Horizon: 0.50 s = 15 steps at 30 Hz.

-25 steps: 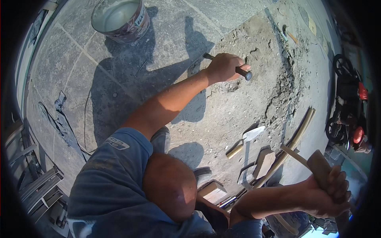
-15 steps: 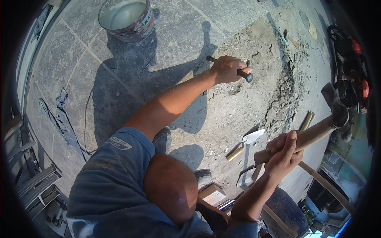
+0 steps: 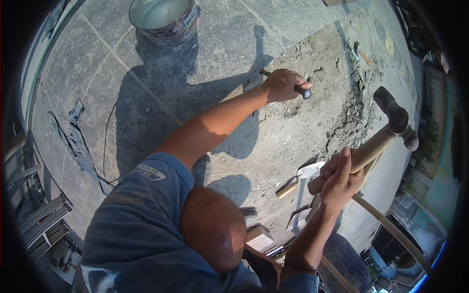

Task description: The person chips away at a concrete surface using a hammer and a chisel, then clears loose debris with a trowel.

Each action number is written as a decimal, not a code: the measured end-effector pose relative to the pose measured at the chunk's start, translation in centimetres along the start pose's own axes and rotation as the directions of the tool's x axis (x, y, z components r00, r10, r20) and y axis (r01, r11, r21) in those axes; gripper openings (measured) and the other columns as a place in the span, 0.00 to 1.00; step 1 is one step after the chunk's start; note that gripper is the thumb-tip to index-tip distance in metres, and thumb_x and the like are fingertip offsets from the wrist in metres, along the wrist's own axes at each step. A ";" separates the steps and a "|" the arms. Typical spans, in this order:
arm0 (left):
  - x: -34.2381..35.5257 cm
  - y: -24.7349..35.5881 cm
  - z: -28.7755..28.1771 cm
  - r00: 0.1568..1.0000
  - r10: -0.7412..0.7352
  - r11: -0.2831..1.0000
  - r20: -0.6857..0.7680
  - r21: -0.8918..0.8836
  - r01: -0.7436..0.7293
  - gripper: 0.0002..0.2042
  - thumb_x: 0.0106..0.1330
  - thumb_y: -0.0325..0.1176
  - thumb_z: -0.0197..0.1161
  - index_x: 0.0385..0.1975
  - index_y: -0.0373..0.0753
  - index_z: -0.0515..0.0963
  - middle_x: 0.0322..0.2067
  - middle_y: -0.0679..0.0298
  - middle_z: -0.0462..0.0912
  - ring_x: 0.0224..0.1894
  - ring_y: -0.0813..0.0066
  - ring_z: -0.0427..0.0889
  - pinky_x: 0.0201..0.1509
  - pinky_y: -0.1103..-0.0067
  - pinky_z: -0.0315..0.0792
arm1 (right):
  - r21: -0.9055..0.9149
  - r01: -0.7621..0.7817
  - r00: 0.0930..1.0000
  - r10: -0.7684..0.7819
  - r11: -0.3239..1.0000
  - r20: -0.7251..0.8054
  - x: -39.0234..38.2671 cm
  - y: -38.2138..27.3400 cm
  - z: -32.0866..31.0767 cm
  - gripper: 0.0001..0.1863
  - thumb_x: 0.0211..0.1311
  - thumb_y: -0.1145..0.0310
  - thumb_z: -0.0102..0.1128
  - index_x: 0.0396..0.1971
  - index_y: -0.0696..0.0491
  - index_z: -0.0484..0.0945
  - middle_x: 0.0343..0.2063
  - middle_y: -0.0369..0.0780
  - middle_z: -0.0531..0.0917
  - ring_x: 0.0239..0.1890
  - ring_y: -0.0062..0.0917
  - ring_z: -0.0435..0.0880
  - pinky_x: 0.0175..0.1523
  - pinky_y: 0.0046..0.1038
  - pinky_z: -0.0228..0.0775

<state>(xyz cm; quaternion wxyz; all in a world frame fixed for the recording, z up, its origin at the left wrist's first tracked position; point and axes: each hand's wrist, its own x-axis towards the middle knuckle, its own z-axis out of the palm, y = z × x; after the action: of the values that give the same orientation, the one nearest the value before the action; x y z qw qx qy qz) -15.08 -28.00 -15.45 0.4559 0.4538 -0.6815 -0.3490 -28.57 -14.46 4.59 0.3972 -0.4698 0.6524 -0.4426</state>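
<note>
Head view — metal bar (image 3: 305, 92) through clenched left hand (image 3: 282, 86), hammer (image 3: 376, 146) jutting from clenched right hand (image 3: 341, 180)

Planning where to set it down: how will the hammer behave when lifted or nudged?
The hammer is probably head-heavy, given its thick, dark head. Its straight, wooden-looking handle should feel stiff. Once down, it likely won't roll far if nudged, because the head sits crosswise.

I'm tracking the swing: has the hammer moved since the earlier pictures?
Yes: judged against the trowel, the hammer has moved toward the picture's upper left.
</note>
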 end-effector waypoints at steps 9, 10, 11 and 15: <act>0.0 0.6 2.6 0.943 0.327 0.932 -0.064 0.189 -0.310 0.16 0.57 0.42 0.66 0.17 0.40 0.71 0.17 0.62 0.73 0.21 0.61 0.76 0.26 0.69 0.69 | -0.143 0.623 0.578 -0.575 0.769 -0.579 1.6 -13.1 -5.1 0.18 0.66 0.63 0.39 0.14 0.46 0.56 0.11 0.31 0.52 0.15 0.18 0.54 0.26 0.24 0.57; 0.2 0.4 2.9 0.944 0.325 0.933 -0.053 0.182 -0.311 0.16 0.57 0.42 0.66 0.17 0.40 0.71 0.17 0.62 0.73 0.21 0.61 0.76 0.26 0.69 0.69 | -0.148 0.614 0.577 -0.569 0.775 -0.586 1.3 -12.6 -6.1 0.18 0.66 0.63 0.39 0.14 0.46 0.56 0.11 0.31 0.52 0.15 0.18 0.54 0.26 0.24 0.57; 0.5 0.2 3.2 0.943 0.330 0.926 -0.049 0.213 -0.312 0.16 0.57 0.42 0.66 0.17 0.40 0.70 0.17 0.61 0.73 0.22 0.61 0.77 0.27 0.69 0.70 | -0.048 0.619 0.655 -0.549 0.784 -0.520 1.0 -12.3 -7.1 0.18 0.66 0.63 0.39 0.14 0.46 0.56 0.11 0.31 0.52 0.15 0.18 0.54 0.26 0.24 0.57; 1.2 -0.2 3.5 0.938 0.345 0.910 -0.027 0.253 -0.327 0.15 0.59 0.41 0.65 0.18 0.40 0.70 0.17 0.61 0.74 0.22 0.61 0.78 0.25 0.70 0.71 | 0.070 0.581 0.730 -0.480 0.811 -0.487 0.1 -11.4 -7.9 0.18 0.67 0.63 0.40 0.15 0.46 0.57 0.11 0.29 0.52 0.14 0.16 0.53 0.25 0.22 0.56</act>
<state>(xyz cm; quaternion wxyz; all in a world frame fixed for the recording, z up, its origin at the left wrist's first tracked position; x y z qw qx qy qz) -18.57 -28.97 -16.44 0.4737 0.3945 -0.7705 -0.1623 -32.98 -14.87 17.69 0.1413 -0.4761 0.5102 -0.7022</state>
